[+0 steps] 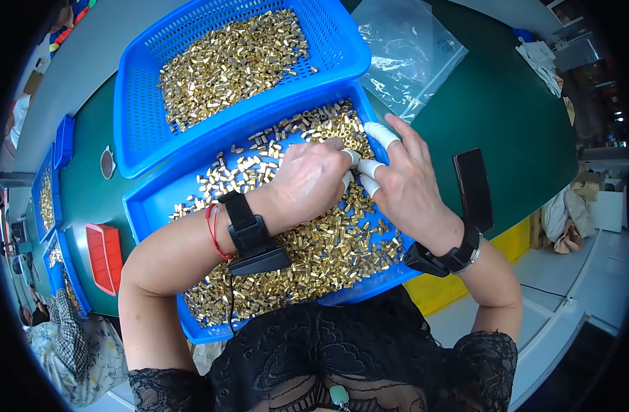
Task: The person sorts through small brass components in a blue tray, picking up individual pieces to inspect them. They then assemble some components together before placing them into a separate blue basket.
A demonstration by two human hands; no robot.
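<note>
A shallow blue plastic tray holds many small brass-coloured metal fittings, some of them ring-shaped at the end. Over its far right part, my left hand is closed, its taped fingertips pinched together. Close against it, my right hand has its taped thumb and a taped finger brought together, while other fingers reach out over the fittings. White wrappings cover several fingertips on both hands. Anything between the fingertips is too small or hidden to make out.
Behind the tray, a perforated blue basket holds more fittings. A clear plastic bag and a dark phone-like slab lie to the right on the green table. At left are a red bin and a small round object.
</note>
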